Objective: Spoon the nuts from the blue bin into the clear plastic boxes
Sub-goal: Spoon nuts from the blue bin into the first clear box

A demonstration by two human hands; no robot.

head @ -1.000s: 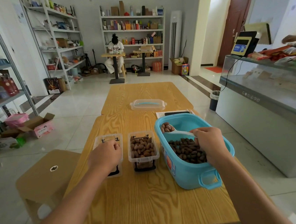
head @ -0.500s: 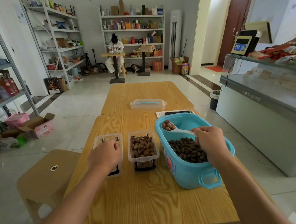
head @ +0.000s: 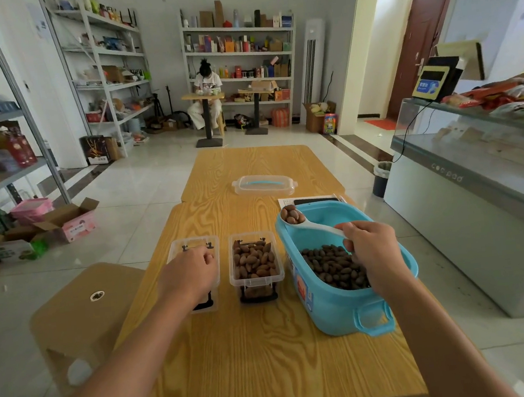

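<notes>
Wooden table (head: 239, 362), two clear boxes (head: 256, 263), blue bin (head: 336, 307), clear lid (head: 264, 185), papers (head: 287, 201)

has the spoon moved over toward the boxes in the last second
Yes, slightly. The white spoon, loaded with nuts, has shifted left along the blue bin, its bowl now at the far-left rim, nearer the filled clear box.

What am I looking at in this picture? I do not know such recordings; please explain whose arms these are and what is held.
A camera worn on a person's head looks forward and down, so the arms are the wearer's own. On the wooden table stand two clear plastic boxes: the left hand rests on the left box; the middle box is full of nuts. The right hand holds a white spoon loaded with nuts over the blue bin. A clear lid lies farther back.
</notes>
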